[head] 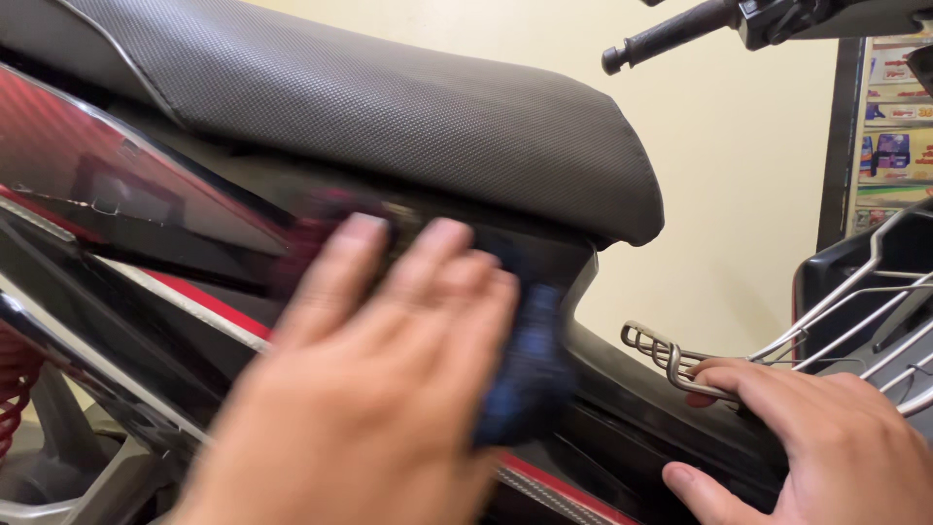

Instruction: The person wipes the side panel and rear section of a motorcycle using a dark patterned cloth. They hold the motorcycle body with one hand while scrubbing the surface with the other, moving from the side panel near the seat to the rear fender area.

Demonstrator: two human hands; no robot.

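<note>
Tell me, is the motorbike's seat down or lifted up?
Down: the seat rests shut along the glossy side panel, no gap visible.

Light is even, warm, moderately bright indoors. Left hand (369, 389) and the blue cloth (530, 360) under it are heavily motion-blurred. Seat (389, 107) texture stays sharp. Soft glare streaks on the glossy side panel (126, 194), far left. Shadows weak.

Head camera, close, facing scooter flank (194, 292) side-on.
</note>
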